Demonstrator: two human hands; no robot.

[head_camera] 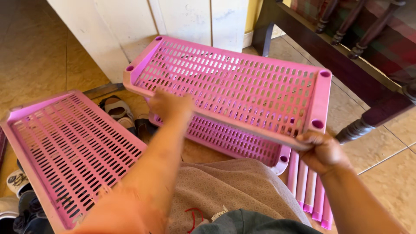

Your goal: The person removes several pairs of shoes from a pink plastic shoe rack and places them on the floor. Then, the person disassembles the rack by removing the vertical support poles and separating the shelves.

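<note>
Nearest, a brownish patterned cloth (pixel 225 190) lies over the person's lap, soft and finely textured. Just right of it a bundle of smooth pink plastic tubes (pixel 310 190) rests on the tiled floor (pixel 390 173). Above the lap both hands carry a pink slotted plastic shelf (pixel 242 86), rectangular, with round sockets at its corners, tilted and empty. The right hand (pixel 323 151) is clamped on its near right corner, fingers curled under the rim. The left hand (pixel 169 104) grips the near long edge, blurred. A second pink shelf (pixel 229 138) lies beneath; a third (pixel 69 151) sits left, by sandals (pixel 119 110). Beyond stand a white cabinet (pixel 173 17) and dark wooden furniture (pixel 346 56)
</note>
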